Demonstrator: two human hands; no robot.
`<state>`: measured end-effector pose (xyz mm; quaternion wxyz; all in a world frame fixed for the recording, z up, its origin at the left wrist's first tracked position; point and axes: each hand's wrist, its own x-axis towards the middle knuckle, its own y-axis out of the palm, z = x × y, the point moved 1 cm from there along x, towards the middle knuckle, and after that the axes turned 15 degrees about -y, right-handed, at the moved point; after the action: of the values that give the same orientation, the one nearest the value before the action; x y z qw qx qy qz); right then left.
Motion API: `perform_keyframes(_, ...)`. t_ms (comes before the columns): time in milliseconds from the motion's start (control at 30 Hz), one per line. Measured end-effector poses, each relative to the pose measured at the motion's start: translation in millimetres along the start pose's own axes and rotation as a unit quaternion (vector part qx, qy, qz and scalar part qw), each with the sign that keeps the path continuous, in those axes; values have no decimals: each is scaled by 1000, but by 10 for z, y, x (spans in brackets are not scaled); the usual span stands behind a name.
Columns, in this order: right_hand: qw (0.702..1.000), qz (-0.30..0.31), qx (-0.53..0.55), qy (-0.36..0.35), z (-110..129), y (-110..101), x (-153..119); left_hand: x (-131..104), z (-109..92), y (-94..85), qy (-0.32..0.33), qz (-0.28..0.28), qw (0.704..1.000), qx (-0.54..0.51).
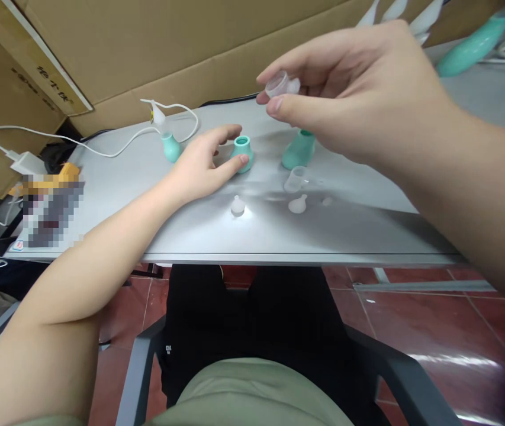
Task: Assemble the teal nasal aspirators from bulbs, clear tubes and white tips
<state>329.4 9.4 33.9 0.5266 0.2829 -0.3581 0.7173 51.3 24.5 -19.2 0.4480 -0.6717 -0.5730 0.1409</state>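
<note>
On the tabletop my left hand [203,160] grips a teal rubber bulb [244,167] between thumb and fingers; its open neck points up. Raised above the table, my right hand [345,89] pinches a small clear plastic cup-shaped piece [277,86] with a whitish part on its side. Below that hand a second teal bulb [296,152] lies tilted, partly covered by the hand. In front of it are a clear plastic cup piece [295,179], a white teardrop-shaped piece [297,205] and a tiny translucent bit [327,202]. Another white teardrop-shaped piece [237,206] is nearer my left arm.
Left of my left hand stands a teal bulb with a clear top [171,148], beside a white cable [114,154] and charger [29,163]. A yellow object [68,171] lies at the left edge. Cardboard [190,47] walls the back; white-tipped pieces [425,18] and a teal one [478,47] are back right.
</note>
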Motion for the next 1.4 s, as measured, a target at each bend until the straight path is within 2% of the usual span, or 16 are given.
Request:
perform_keyframes(100, 999, 1, -31, -31, -45, 24, 26, 15, -50, 52, 9, 23, 1000, -5)
perform_keyframes(267, 998, -6, 49, -24, 11, 98, 20, -25, -115, 54, 63, 34, 995, -74)
perform_keyframes(333, 997, -6, 70, -12, 73, 112, 18, -47, -108, 56, 91, 22, 990, -105)
perform_keyframes(467, 993, -18, 102, 62, 170, 125, 6, -68, -98, 70, 119, 1, 987, -112)
perform_keyframes(633, 994, 2, 82, 72, 163, 125, -15, -88, -141, 32, 116, 16, 988, -100)
perform_keyframes(867, 998, 58, 8, 18, 112, 35, 1, -124, -206, -40, 105, 12, 986, -125)
perform_keyframes(1100, 994, 106, -22, -2, 123, -7, -13, -202, -342, -44, 97, 15, 981, -170)
perform_keyframes(1400, 978, 175, -93, -59, 116, -76, 25, -251, -330, -62, 76, 1, 991, -108)
